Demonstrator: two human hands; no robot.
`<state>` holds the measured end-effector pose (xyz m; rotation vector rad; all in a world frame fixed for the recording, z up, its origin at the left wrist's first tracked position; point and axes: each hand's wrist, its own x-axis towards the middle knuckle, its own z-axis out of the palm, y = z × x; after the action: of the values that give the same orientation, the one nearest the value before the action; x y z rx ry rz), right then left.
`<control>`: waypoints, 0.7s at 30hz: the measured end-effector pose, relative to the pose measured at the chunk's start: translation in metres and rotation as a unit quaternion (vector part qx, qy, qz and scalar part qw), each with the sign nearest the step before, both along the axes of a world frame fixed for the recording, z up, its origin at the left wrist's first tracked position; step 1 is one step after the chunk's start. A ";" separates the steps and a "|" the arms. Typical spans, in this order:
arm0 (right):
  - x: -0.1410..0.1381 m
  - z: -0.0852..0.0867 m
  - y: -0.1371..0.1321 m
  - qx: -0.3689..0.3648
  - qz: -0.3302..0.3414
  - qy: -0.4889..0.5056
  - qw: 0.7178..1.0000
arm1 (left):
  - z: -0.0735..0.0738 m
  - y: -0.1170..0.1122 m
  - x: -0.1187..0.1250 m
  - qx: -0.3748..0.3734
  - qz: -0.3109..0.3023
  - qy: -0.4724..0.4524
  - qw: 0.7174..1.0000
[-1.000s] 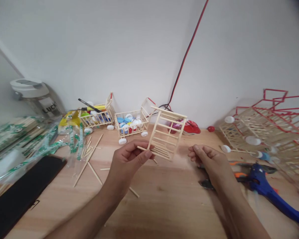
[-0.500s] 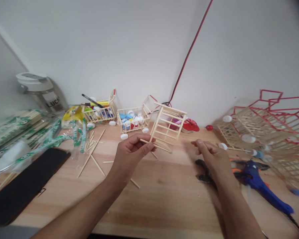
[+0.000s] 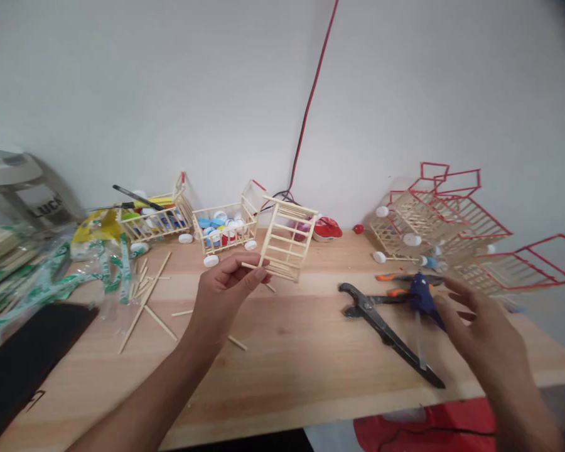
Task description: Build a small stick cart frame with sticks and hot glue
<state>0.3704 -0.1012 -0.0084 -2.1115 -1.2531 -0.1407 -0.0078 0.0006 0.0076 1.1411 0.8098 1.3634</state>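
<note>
My left hand (image 3: 223,285) pinches the lower edge of a small open frame of wooden sticks (image 3: 287,238) and holds it upright above the wooden table (image 3: 287,358). Out to the right, my right hand (image 3: 483,326) hovers with its fingers spread and holds nothing. It is just right of a blue glue gun (image 3: 424,298) and black pliers (image 3: 381,320) lying on the table.
Two small stick carts with bottle caps (image 3: 223,229) (image 3: 157,216) stand by the wall. Larger stick baskets with red trim (image 3: 442,220) lie at the right. Loose sticks (image 3: 145,295), green wrappers (image 3: 51,282), a jar (image 3: 23,188) and a black slab (image 3: 23,358) fill the left.
My right hand has left the stick frame and swung right toward the glue gun, its fingers spreading. The view has turned right. My left hand keeps holding the frame.
</note>
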 end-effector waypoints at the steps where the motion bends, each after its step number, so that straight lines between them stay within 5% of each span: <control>1: 0.016 -0.005 -0.007 -0.030 -0.011 -0.039 0.999 | 0.001 0.000 0.000 -0.002 -0.003 0.000 1.000; 4: 0.048 -0.025 -0.015 -0.133 -0.013 -0.104 0.986 | 0.001 -0.001 0.002 -0.009 0.000 0.005 1.000; 8: 0.050 -0.038 -0.005 -0.211 -0.045 -0.100 0.971 | 0.000 -0.001 0.005 -0.014 0.008 0.020 1.000; 13: 0.034 -0.033 0.000 -0.209 -0.094 -0.067 0.971 | -0.002 0.000 0.004 -0.019 0.005 0.019 1.000; 21: 0.019 -0.026 -0.004 -0.126 -0.081 -0.016 0.989 | -0.001 0.000 0.004 -0.021 0.004 0.019 1.000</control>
<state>0.3899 -0.1054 -0.0348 -2.4373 -1.1680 -0.0907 -0.0036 0.0005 0.0069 1.1351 0.8677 1.3288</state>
